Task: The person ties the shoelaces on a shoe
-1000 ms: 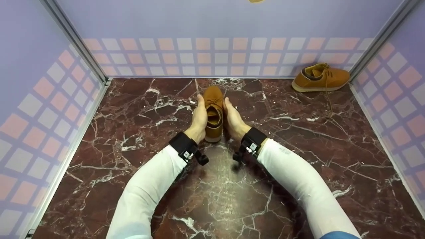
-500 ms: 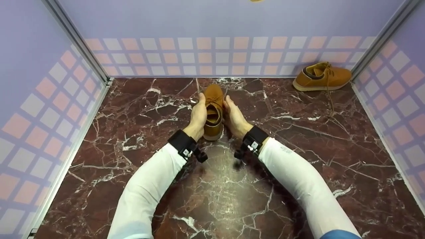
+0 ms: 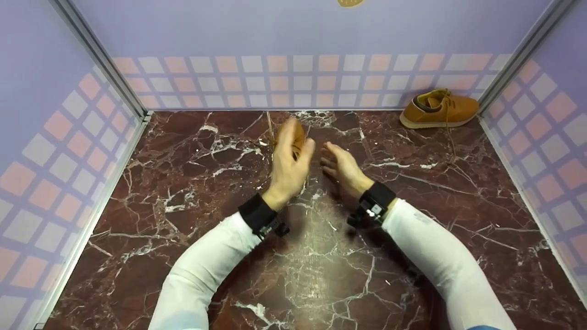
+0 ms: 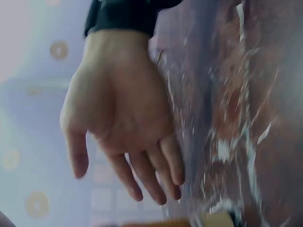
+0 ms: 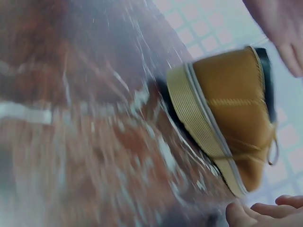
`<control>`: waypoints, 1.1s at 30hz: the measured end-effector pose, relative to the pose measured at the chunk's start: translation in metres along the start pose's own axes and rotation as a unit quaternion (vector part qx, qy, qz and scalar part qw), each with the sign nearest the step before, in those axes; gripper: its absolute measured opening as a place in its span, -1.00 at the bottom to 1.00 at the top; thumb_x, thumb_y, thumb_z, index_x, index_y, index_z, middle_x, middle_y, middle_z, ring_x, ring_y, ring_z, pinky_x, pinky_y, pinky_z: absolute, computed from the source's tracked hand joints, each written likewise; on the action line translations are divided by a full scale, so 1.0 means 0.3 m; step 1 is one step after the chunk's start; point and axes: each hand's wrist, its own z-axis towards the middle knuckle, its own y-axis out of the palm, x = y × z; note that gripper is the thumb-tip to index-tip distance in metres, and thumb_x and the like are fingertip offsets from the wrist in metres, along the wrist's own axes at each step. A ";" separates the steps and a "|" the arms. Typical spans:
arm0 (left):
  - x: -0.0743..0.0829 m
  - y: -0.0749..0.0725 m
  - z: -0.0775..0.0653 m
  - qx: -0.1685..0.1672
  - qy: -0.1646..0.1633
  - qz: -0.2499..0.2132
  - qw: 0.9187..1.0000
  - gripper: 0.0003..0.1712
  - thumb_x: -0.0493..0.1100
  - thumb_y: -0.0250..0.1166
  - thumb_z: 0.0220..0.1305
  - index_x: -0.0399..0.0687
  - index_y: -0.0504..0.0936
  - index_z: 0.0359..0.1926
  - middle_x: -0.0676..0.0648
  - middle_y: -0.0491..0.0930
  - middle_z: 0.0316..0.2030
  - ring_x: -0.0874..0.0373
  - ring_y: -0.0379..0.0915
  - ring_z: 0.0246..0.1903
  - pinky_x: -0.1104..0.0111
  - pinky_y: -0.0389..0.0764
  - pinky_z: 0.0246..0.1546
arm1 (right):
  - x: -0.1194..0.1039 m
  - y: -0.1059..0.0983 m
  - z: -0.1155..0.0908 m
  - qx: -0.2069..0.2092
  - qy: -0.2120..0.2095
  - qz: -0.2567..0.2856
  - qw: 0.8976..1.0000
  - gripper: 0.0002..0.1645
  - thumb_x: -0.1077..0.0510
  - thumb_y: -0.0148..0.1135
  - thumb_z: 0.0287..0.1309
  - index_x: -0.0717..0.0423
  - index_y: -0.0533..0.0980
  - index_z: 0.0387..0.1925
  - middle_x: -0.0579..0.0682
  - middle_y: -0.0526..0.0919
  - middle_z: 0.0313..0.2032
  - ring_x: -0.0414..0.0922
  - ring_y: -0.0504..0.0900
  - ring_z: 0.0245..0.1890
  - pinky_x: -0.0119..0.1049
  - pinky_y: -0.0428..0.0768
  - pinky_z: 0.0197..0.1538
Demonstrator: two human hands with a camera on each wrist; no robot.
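A tan lace-up shoe [image 3: 298, 133] stands on the marbled floor, toe toward the back wall. In the head view my left hand [image 3: 290, 172] is in front of it and hides most of its heel and opening. The left wrist view shows that hand [image 4: 125, 104] with palm bare and fingers extended. To the right of the shoe, my right hand [image 3: 345, 169] holds nothing, its fingers relaxed and apart from the shoe. The right wrist view shows the shoe [image 5: 227, 104] from its heel end, sole on the floor, with right-hand fingertips [image 5: 239, 215] at the bottom edge.
A second tan shoe [image 3: 440, 110] stands in the back right corner, a lace trailing onto the floor. Lilac walls with a pink and white tile pattern [image 3: 302, 82] border the marbled floor [image 3: 183, 256] at the back and both sides.
Both hands have let go of the shoe's sides. My left hand has come up and across in front of the shoe; my right hand has drawn away to the right. The shoe stays put.
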 end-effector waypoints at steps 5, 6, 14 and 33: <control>0.002 0.056 -0.064 -0.100 0.055 0.028 0.993 -0.29 0.01 0.19 0.69 -0.32 0.37 0.63 -0.35 0.38 0.65 -0.20 0.34 0.68 -0.04 0.30 0.78 | -0.050 -0.074 -0.012 0.035 -0.034 -0.043 0.998 -0.25 0.01 -0.05 0.80 0.28 0.12 0.75 0.34 0.23 0.74 0.26 0.27 0.76 0.14 0.24 0.83; -0.004 0.064 -0.076 -0.123 0.059 0.039 0.990 -0.30 0.01 0.21 0.69 -0.32 0.40 0.61 -0.35 0.43 0.62 -0.21 0.39 0.65 -0.04 0.34 0.75 | -0.060 -0.091 -0.010 0.041 -0.043 -0.056 0.997 -0.25 0.02 -0.03 0.79 0.27 0.13 0.75 0.34 0.24 0.73 0.27 0.27 0.76 0.15 0.25 0.82; -0.058 0.129 -0.158 -0.288 0.050 0.137 0.947 -0.22 0.21 0.23 0.66 -0.20 0.45 0.62 -0.30 0.47 0.61 -0.19 0.44 0.63 -0.08 0.37 0.73 | -0.139 -0.272 0.019 0.144 -0.109 -0.203 0.962 -0.16 -0.04 0.29 0.60 0.25 0.30 0.68 0.32 0.40 0.65 0.23 0.42 0.64 0.13 0.38 0.75; -0.041 0.176 -0.202 -0.400 0.088 0.278 0.869 -0.09 0.31 0.29 0.57 -0.12 0.39 0.68 -0.27 0.33 0.71 -0.24 0.27 0.71 -0.15 0.28 0.76 | -0.265 -0.619 0.131 0.249 -0.159 -0.537 0.790 0.26 -0.18 0.64 0.24 0.28 0.21 0.71 0.42 0.18 0.71 0.43 0.15 0.73 0.32 0.18 0.80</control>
